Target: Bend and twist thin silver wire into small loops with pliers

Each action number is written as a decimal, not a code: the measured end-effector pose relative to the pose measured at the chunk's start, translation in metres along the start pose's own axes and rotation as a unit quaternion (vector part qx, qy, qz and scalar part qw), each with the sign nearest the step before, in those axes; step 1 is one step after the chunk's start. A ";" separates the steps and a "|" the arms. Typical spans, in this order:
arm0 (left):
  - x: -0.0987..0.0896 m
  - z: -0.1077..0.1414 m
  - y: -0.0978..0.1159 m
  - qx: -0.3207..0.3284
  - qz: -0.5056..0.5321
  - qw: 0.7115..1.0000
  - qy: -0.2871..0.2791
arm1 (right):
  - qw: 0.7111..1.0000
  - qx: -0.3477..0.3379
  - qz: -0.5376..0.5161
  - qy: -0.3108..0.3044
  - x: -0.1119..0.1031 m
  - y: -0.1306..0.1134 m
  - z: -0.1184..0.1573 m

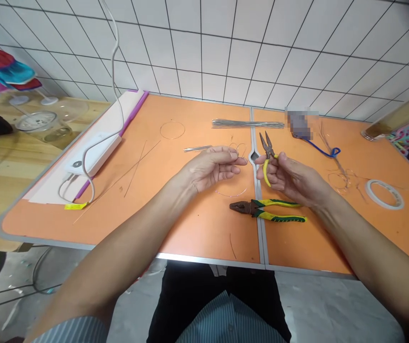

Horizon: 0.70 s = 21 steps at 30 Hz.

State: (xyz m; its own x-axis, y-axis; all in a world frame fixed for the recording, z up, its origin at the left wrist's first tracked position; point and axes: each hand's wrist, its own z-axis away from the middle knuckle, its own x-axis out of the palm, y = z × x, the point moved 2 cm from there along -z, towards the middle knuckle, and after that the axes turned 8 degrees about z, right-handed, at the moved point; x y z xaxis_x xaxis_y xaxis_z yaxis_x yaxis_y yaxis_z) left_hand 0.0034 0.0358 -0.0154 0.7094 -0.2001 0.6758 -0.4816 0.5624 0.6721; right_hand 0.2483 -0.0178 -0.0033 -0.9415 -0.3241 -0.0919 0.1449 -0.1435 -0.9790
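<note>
Our left fingers (235,162) pinch a thin wire loop (235,150) at their tips; our right fingers (279,164) clench long-nose pliers (267,155) by their yellow handles, the steel jaws pointing up and away; the left hand (211,169) and right hand (295,180) face each other, just apart, above the desk (204,238), an orange top with a grey metal rim and centre seam. Just below the right hand lie combination pliers (266,210), rust-brown steel with yellow-and-green grips; a curved silver wire (230,193) lies under the left hand, and a short dark wire (233,246) nearer us. Farther off lie a short bunch of rods (197,148), a thin wire ring (172,129) and a long bundle of straight wires (247,124); to the right are tangled wire loops (340,180), a roll of white tape (384,194), a blurred item on a blue cord (300,125) and a glass jar (397,119); to the left sits a white plastic box (93,153) with a cable (116,71); white tiles (225,47) rise behind the desk.
</note>
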 end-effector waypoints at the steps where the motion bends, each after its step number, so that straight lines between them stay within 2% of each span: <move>1: -0.001 0.000 0.000 -0.001 -0.003 1.000 -0.006 | 1.000 -0.006 0.011 -0.004 -0.002 0.002 -0.001; 4: -0.003 -0.002 -0.001 -0.007 -0.013 1.000 -0.009 | 0.996 -0.042 0.084 0.014 -0.005 0.008 -0.002; 6: -0.004 -0.002 -0.001 -0.013 -0.016 1.000 -0.006 | 0.976 -0.079 0.197 0.055 -0.007 0.011 -0.001; 8: -0.003 -0.001 -0.001 -0.022 -0.014 1.000 -0.007 | 0.923 -0.117 0.352 0.102 -0.008 0.014 0.001; 10: -0.003 -0.001 -0.001 -0.030 -0.012 0.999 -0.012 | 0.848 -0.146 0.492 0.133 -0.010 0.018 0.004; 12: -0.002 0.000 -0.001 -0.035 -0.010 0.999 -0.022 | 0.781 -0.171 0.583 0.146 -0.012 0.021 0.006; 14: -0.001 0.001 -0.001 -0.041 -0.009 0.999 -0.031 | 0.735 -0.199 0.633 0.142 -0.013 0.023 0.007; 17: -0.001 0.002 0.000 -0.056 -0.009 0.997 -0.043 | 0.694 -0.225 0.672 0.127 -0.015 0.022 0.008; 21: 0.000 0.003 0.000 -0.074 -0.018 0.996 -0.053 | 0.676 -0.230 0.692 0.111 -0.014 0.020 0.008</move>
State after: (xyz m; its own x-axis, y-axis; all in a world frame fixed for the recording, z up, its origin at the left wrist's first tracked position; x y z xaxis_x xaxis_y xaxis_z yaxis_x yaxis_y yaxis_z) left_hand 0.0023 0.0334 -0.0144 0.6624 -0.3014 0.6859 -0.3707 0.6637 0.6497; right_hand 0.2663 -0.0234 -0.0197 -0.0323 0.3048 -0.9519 0.8706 0.4763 0.1230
